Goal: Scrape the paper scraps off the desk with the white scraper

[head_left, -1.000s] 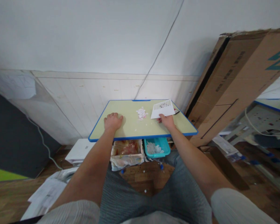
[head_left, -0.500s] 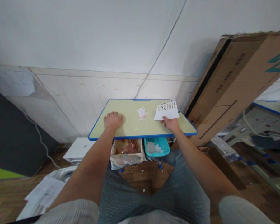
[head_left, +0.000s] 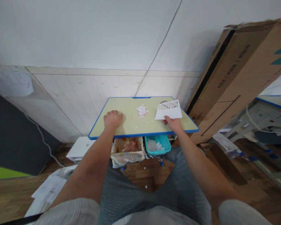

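My right hand (head_left: 173,123) grips a white sheet with a row of slots (head_left: 169,113) by its lower edge, thumb on top, above the right side of the table. The sheet looks like card or thin plastic; I cannot tell which. On the left side of the pale yellow, blue-edged table (head_left: 128,122), my left hand (head_left: 113,119) lies palm down, fingers stretched forward and holding nothing. Between the hands sits a small pile of white paper scraps (head_left: 142,111), some pinkish, with a few loose bits near it. Part of a dark object (head_left: 164,102) shows behind the slotted sheet.
Under the table's front edge are a cloth-lined bin (head_left: 127,154) and a turquoise basket (head_left: 158,152) with whitish pieces inside. A tall cardboard box (head_left: 236,72) leans at the right. A white box (head_left: 79,148) stands low at the left. A cable (head_left: 158,51) runs down the wall.
The view has shifted slightly. My right hand has moved the slotted sheet a little to the right. My left hand rests in the same place on the table.
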A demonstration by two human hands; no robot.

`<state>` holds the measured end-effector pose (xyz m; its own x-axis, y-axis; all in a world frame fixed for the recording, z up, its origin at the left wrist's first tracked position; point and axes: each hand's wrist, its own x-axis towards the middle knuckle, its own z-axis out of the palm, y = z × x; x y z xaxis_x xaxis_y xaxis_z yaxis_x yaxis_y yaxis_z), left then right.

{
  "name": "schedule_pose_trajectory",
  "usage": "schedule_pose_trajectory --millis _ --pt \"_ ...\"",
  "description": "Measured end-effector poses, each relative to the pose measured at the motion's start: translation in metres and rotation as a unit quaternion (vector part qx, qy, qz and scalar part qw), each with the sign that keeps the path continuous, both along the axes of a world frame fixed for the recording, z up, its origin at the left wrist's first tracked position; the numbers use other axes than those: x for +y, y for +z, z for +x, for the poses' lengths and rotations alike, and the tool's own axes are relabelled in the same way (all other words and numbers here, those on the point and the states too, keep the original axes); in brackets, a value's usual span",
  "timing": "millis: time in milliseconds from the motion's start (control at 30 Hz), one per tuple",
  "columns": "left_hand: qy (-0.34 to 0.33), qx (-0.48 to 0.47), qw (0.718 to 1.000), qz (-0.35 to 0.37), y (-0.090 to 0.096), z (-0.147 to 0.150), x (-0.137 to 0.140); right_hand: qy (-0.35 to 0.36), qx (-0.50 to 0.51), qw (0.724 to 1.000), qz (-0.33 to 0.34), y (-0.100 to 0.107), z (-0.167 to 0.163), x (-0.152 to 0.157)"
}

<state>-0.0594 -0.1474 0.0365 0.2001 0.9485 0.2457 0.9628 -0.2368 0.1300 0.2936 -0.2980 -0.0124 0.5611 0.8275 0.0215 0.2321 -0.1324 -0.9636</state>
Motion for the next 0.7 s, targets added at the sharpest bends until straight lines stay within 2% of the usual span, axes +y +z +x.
schedule_pose_trajectory --millis 267,467,700 --pt "0.000 0.006 1.000 -0.001 0.000 0.000 0.000 -0.018 0.009 1.000 0.016 -0.005 -0.003 -0.002" --pt "-0.001 0.001 1.000 -0.001 0.000 0.000 0.001 -0.031 0.002 0.999 0.037 -0.001 -0.006 -0.004" --pt "0.002 -0.006 1.000 -0.001 0.000 0.001 -0.001 -0.041 -0.014 0.995 0.086 0.007 -0.021 -0.024"
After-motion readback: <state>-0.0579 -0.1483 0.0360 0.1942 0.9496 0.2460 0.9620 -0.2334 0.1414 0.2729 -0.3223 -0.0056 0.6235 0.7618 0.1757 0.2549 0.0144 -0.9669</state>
